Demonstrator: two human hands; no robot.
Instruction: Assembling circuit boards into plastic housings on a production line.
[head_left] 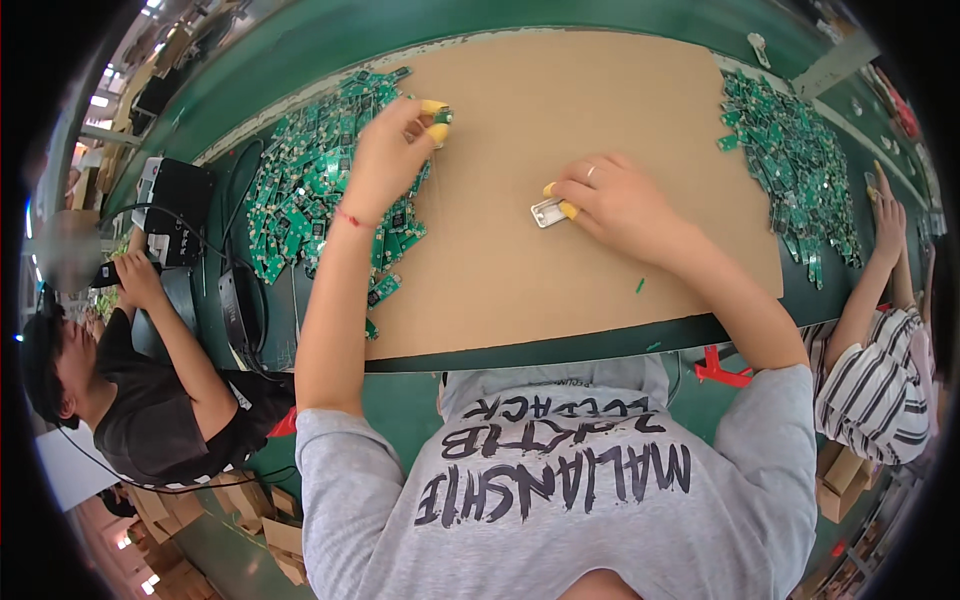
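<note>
Between the yellow-covered fingertips of my left hand is a small green circuit board, held just above the brown cardboard sheet. That hand is beside a large heap of green circuit boards on the left. My right hand, also with yellow finger covers and a ring, pinches a small pale rectangular tray-like piece with a raised rim, near the middle of the cardboard. The two hands are apart. My fingers partly hide both pieces.
A second heap of circuit boards lies at the right. Beyond the left heap stand a black box device and a black power adapter with cables. One co-worker sits at the left, another at the right. A green scrap lies on the cardboard.
</note>
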